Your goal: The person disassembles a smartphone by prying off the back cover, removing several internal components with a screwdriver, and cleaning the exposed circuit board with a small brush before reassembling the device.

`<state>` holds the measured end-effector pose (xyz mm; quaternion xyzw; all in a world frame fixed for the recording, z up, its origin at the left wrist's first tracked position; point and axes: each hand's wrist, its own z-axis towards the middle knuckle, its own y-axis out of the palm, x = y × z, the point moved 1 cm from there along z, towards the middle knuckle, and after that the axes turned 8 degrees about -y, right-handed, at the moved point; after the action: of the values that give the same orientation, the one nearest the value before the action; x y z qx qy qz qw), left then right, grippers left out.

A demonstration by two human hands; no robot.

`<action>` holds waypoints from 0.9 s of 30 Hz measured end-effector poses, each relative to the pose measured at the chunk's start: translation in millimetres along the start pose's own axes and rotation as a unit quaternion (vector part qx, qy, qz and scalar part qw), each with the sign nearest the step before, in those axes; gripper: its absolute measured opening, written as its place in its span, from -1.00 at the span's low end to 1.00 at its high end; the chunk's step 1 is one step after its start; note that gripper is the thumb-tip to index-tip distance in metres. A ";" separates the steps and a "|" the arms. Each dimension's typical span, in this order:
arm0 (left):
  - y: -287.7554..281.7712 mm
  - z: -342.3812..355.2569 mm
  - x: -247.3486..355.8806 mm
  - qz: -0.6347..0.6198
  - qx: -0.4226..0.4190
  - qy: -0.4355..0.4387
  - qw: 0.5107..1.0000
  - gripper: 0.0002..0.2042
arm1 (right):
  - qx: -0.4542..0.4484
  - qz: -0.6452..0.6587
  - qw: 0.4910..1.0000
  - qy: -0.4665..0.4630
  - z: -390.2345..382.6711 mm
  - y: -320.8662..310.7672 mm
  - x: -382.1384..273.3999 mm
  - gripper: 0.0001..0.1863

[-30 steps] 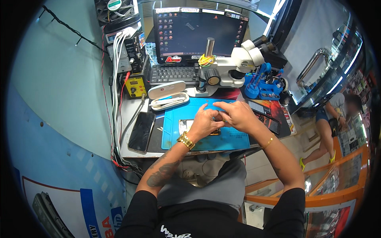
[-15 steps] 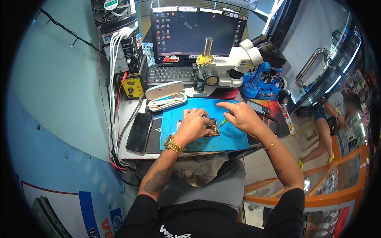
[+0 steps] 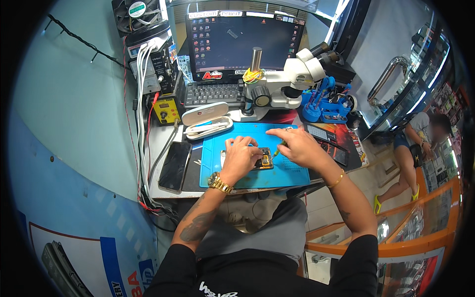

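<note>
An opened smartphone (image 3: pixel 266 161), its inner parts bare, lies on a blue repair mat (image 3: pixel 237 179). My left hand (image 3: pixel 240 157) covers its left part, with bent fingers gripping it and the fingertips close to a gold-edged part inside. Over the phone's right end, my right hand (image 3: pixel 303 147) holds a thin screwdriver (image 3: pixel 278 150) with a yellow-green handle. Its tip slants down to the phone's right edge; whether it touches a screw is too small to tell. The right index finger stretches out to the left above the tool.
Left of the mat lies a dark phone (image 3: pixel 174 167). An open white case (image 3: pixel 210 127) with pen-like tools sits behind. Farther back stand a microscope (image 3: pixel 302 74), a keyboard (image 3: pixel 213 93), a monitor (image 3: pixel 242 42) and a blue tool holder (image 3: pixel 316 111). A person (image 3: pixel 413 143) is at the right.
My left fingertips have lifted and drawn back a little, baring more of the gold-edged part. The right hand and screwdriver stay near the phone's right end.
</note>
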<state>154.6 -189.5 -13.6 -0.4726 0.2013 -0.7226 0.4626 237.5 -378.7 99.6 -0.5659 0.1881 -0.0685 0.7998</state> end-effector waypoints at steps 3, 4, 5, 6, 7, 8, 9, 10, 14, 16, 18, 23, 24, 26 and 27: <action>3.6 1.8 -2.5 -0.023 -0.023 -0.028 0.999 -0.89 | -0.040 -0.003 0.998 0.049 1.0 -6.2 -5.2 -0.55; 4.3 0.8 -1.1 -0.084 -0.036 -0.021 0.996 -0.88 | -0.067 -0.010 0.994 0.084 2.0 -7.8 -7.4 -0.54; 2.8 1.5 6.1 -0.147 -0.048 -0.014 0.988 -0.87 | -0.040 0.004 0.998 0.046 0.9 -7.0 -6.3 -0.55; 3.6 3.1 12.6 -0.209 -0.059 -0.006 0.976 -0.86 | -0.013 0.019 1.000 0.006 -1.5 -4.3 -3.5 -0.55; 9.6 6.9 18.0 -0.293 -0.091 -0.007 0.952 -0.82 | 0.013 0.033 0.999 -0.033 -3.1 -3.1 -3.0 -0.56; 10.0 12.0 20.8 -0.292 -0.135 -0.036 0.946 -0.82 | 0.003 0.012 1.000 -0.009 -3.2 -3.8 -6.7 -0.56; 7.5 18.8 23.7 -0.290 -0.179 -0.065 0.938 -0.82 | -0.007 -0.009 1.000 0.014 -1.5 -5.5 -13.9 -0.56; 6.6 22.2 24.8 -0.288 -0.222 -0.094 0.927 -0.81 | -0.017 -0.030 0.999 0.038 0.7 -5.8 -18.4 -0.56; 4.8 28.9 25.5 -0.194 -0.129 -0.071 0.970 -0.71 | -0.043 -0.036 0.995 0.079 3.4 -3.9 -13.0 -0.56; 5.7 23.2 24.3 -0.178 -0.078 -0.028 0.981 -0.71 | -0.002 -0.023 0.999 0.038 -2.6 4.4 -2.3 -0.55; 3.7 16.8 20.9 -0.131 -0.085 -0.022 0.987 -0.71 | 0.002 -0.002 1.000 0.028 -3.8 -4.5 -6.8 -0.56; 6.6 6.1 15.0 -0.057 -0.111 0.009 0.992 -0.72 | -0.004 0.049 0.998 0.041 -2.5 -2.7 3.2 -0.57; 7.7 5.1 14.9 -0.049 -0.090 0.022 0.995 -0.73 | 0.005 0.056 0.998 0.026 -3.0 -1.8 4.2 -0.57; 8.9 3.8 15.9 -0.032 -0.047 0.049 0.997 -0.77 | 0.005 0.055 0.998 0.028 -2.5 -3.0 2.1 -0.58; 9.8 3.4 15.7 -0.033 -0.046 0.048 0.997 -0.79 | -0.005 0.046 0.998 0.045 -1.1 -6.2 -2.7 -0.59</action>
<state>160.3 -207.3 -11.3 -0.4643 0.2407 -0.7495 0.4059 235.2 -381.0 105.7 -0.5571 0.2504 -0.0564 0.7898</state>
